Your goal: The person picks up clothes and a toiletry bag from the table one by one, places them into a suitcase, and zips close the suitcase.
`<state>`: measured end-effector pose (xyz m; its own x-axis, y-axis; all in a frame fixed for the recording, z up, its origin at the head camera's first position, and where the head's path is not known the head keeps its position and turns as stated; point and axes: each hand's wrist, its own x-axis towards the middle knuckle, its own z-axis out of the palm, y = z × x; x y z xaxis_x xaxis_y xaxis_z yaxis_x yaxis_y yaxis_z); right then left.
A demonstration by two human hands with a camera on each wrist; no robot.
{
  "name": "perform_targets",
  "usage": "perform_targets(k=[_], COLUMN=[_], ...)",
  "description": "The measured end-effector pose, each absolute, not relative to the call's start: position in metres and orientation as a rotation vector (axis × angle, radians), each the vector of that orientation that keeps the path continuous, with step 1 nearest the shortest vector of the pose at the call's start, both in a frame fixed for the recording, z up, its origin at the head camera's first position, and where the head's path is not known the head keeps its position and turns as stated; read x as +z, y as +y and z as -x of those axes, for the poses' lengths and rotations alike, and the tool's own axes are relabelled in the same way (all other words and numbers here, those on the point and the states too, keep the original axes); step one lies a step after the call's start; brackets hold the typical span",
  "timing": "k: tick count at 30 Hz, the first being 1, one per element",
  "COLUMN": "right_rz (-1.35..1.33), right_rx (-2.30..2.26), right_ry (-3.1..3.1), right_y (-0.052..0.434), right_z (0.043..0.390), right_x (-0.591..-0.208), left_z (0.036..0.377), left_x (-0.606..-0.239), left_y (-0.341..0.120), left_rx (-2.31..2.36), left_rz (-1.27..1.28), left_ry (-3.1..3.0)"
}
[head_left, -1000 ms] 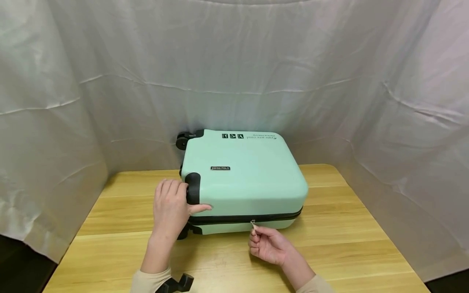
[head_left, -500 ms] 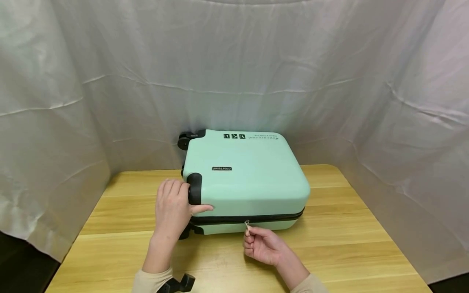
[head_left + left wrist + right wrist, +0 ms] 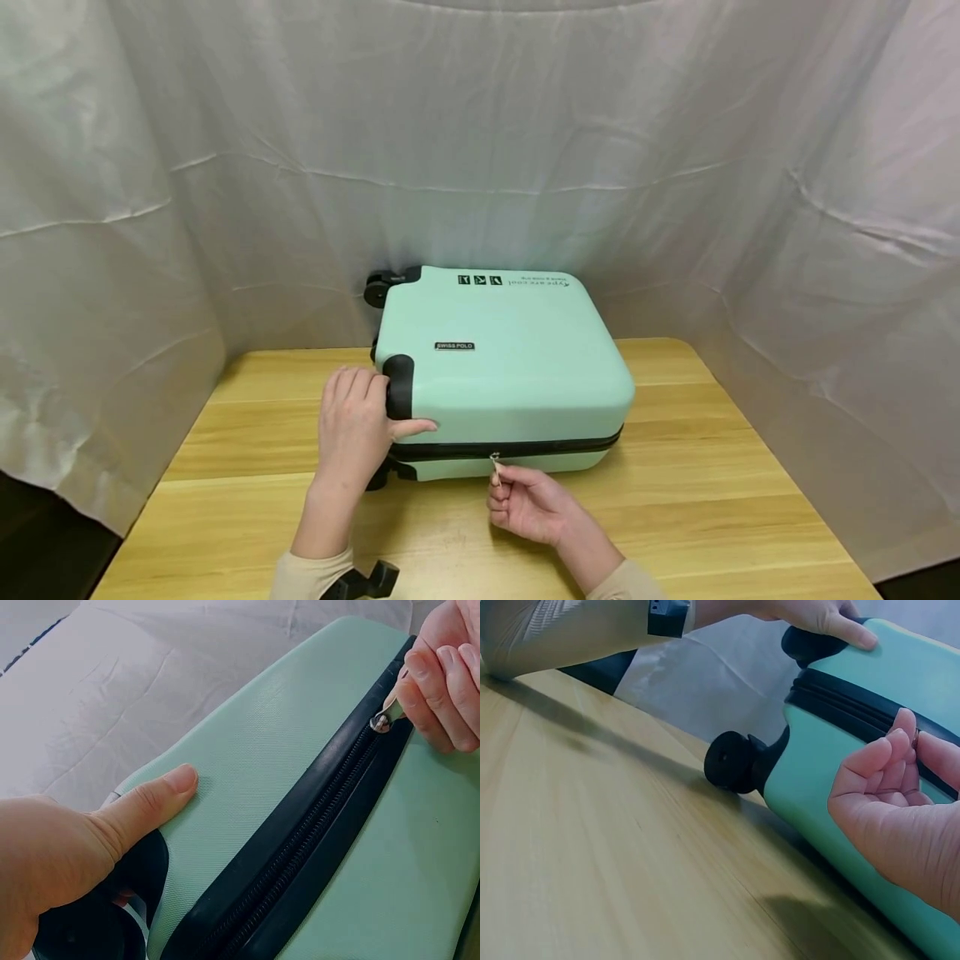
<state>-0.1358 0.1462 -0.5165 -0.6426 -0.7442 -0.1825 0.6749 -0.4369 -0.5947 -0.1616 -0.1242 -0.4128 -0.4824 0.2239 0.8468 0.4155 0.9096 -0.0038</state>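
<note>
A mint-green hard-shell suitcase lies flat on the wooden table, its black zipper band facing me. My left hand holds the near left corner, fingers curled over the black wheel housing and thumb pressed flat on the shell. My right hand pinches the small metal zipper pull on the front side, seen up close as the zipper pull in the left wrist view. The zipper band looks closed left of the pull.
White cloth drapes behind and on both sides of the table. Black caster wheels stick out at the far left corner and near left corner of the suitcase. A black wrist-camera mount sits on my left forearm.
My right hand has slid the zipper pull leftward along the front side of the suitcase. The left hand and the suitcase have stayed in place.
</note>
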Motion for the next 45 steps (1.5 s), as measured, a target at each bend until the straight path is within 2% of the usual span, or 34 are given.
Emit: perform_targets(k=[45], right_rz=[0.058], right_rx=[-2.030], right_ry=[0.903], right_y=[0.090], right_z=[0.139], right_x=[-0.509], left_z=[0.164], left_x=[-0.417], left_y=[-0.121], left_rx=[-0.276], left_rz=[0.483], left_ry=[-2.105])
